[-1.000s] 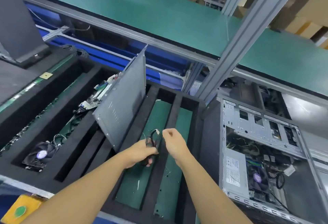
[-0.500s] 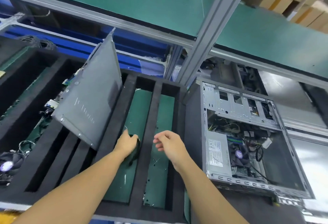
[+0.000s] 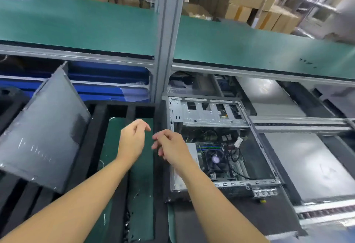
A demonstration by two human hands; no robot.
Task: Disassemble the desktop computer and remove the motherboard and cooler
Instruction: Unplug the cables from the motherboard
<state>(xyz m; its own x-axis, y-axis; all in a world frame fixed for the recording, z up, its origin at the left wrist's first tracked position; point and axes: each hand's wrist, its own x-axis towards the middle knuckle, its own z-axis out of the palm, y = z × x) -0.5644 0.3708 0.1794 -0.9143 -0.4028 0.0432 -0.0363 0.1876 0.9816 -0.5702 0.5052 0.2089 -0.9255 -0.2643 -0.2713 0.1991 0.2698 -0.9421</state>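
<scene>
An open desktop computer case (image 3: pixel 209 114) lies on its side at centre right. Inside it sit the motherboard (image 3: pixel 236 165) and a black cooler fan (image 3: pixel 215 159) with a purple hub, among black cables. My left hand (image 3: pixel 132 139) hovers over the green-floored slot of the black foam tray (image 3: pixel 96 131), fingers loosely curled and holding nothing. My right hand (image 3: pixel 170 146) hangs just left of the case's edge, fingers apart and empty. The two hands are close together but do not touch.
A grey side panel (image 3: pixel 44 133) leans upright in the foam tray at left. A grey aluminium post (image 3: pixel 165 37) rises behind the hands, with a green shelf (image 3: pixel 76 21) across it. Grey panels (image 3: pixel 307 162) lie right of the case. Cardboard boxes stand at the back.
My left hand let go of the black cable bundle in the tray slot and lifted. Both hands moved right toward the case, and the view swung right.
</scene>
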